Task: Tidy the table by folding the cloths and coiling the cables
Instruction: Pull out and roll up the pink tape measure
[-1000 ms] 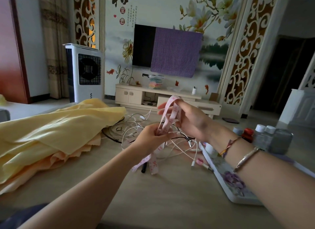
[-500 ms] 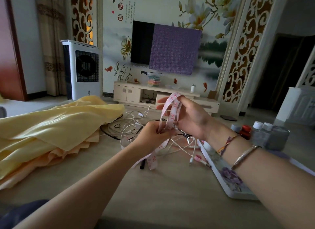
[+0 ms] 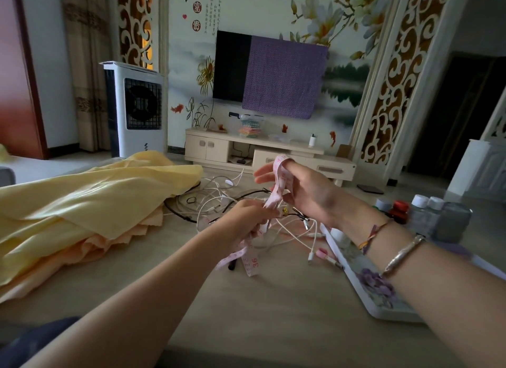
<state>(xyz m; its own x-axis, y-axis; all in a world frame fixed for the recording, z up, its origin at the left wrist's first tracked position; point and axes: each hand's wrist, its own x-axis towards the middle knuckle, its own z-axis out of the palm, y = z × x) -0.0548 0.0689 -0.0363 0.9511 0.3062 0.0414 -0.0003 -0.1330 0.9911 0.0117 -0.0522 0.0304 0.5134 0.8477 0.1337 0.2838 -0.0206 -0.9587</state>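
Observation:
A pink measuring tape [image 3: 280, 180] is looped round the thumb and fingers of my right hand [image 3: 304, 189], which is held up above the table with its fingers spread. My left hand [image 3: 246, 217] pinches the tape just below, and the loose end [image 3: 250, 261] hangs down to the tabletop. Behind both hands lies a tangle of white and black cables [image 3: 219, 200]. A heap of yellow and peach cloths [image 3: 82, 211] covers the left of the table.
A white floral tray [image 3: 367, 282] lies at the right, partly under my right forearm. Several small bottles and jars [image 3: 427, 214] stand behind it. A black pen [image 3: 232, 266] lies under the tape's end. The wooden tabletop [image 3: 273, 313] is bare near me.
My left hand has dropped lower, pulling the tape down from my right hand. The tape's loose end has shifted on the table. The view has tilted a little.

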